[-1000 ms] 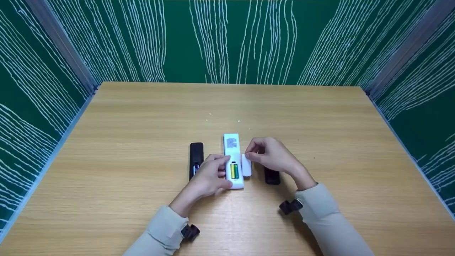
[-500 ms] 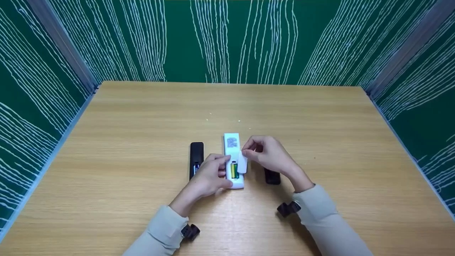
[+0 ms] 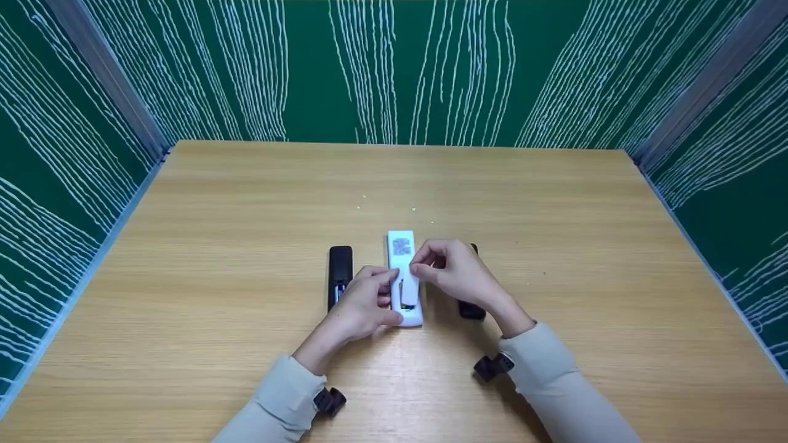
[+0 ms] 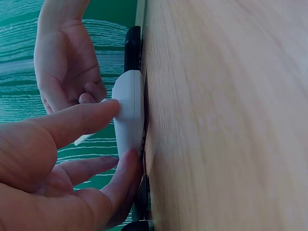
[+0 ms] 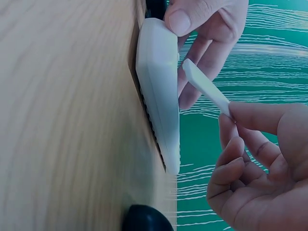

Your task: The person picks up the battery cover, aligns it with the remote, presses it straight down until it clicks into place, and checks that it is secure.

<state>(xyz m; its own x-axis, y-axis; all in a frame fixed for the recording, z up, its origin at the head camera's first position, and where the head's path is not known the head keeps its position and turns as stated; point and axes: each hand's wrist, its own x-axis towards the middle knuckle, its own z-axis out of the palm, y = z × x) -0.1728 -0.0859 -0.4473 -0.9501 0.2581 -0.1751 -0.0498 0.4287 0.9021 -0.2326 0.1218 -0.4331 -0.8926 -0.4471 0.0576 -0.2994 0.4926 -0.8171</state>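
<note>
A white remote control [image 3: 400, 258] lies face down on the table, its back with a printed label upward. My left hand [image 3: 363, 304] holds it from the left, thumb near the close end and a finger farther up. My right hand [image 3: 458, 271] pinches a white battery cover [image 3: 409, 294] by its far end, over the battery compartment. Tilted in the right wrist view, the cover [image 5: 207, 86] stands apart from the remote's back. Only slivers of the batteries [image 3: 406, 307] show; the cover hides most of them.
A black remote [image 3: 340, 264] with batteries exposed lies left of the white one, partly behind my left hand. Another black remote [image 3: 472, 309] lies to the right, mostly under my right hand. Small white specks dot the wooden table [image 3: 246, 203] farther back.
My right hand has brought the battery cover leftward from beside the white remote to over its compartment, hiding most of the batteries. The left hand and the remote have stayed put.
</note>
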